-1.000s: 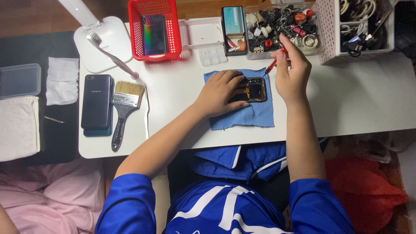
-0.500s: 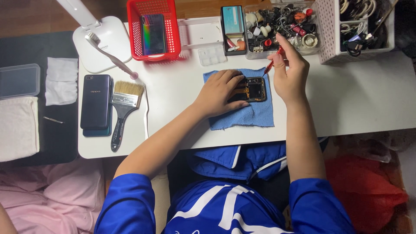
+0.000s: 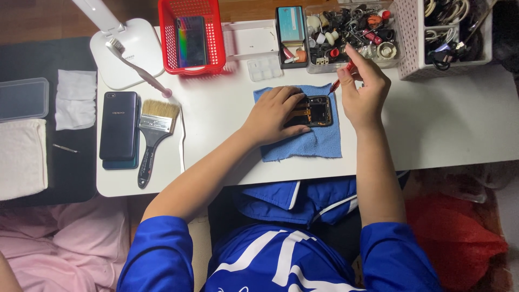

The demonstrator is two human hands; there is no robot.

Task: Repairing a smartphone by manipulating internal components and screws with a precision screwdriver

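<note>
Fingers of the left hand [image 3: 273, 112] press flat on the opened phone [image 3: 315, 110] on the blue cloth [image 3: 303, 143] mid-frame, while the right hand [image 3: 363, 89] pinches a red screwdriver [image 3: 340, 80] at its top corner, so the fixing looks only partly done.

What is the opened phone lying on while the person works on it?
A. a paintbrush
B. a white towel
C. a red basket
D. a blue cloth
D: the opened phone lies on the blue cloth, with the left hand pressing on it and the right hand holding a red screwdriver.
</note>
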